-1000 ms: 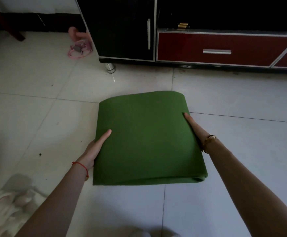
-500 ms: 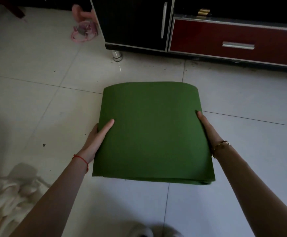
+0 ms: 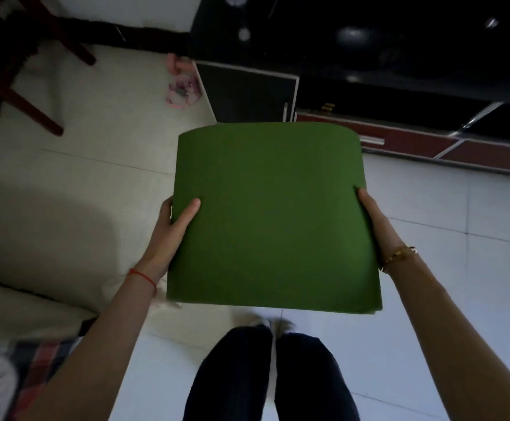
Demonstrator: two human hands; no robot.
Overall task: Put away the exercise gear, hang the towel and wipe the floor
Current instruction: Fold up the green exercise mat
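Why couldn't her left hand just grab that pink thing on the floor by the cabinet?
Probably not now: the left hand grips the folded green mat, and the pink thing lies far off.

both arms stretched out forward, bare forearms, elbows low near frame bottom. left hand (image 3: 168, 229) clamps left edge of folded green mat (image 3: 272, 214), thumb lying flat on top face, fingers (image 3: 165, 208) curled under edge. thin red string round left wrist. right hand (image 3: 375, 223) grips right edge, thumb along top near edge, rest of fingers hidden underneath. gold bracelet on right wrist. legs in dark trousers straight below, standing, toes of pale shoes just peeking out.
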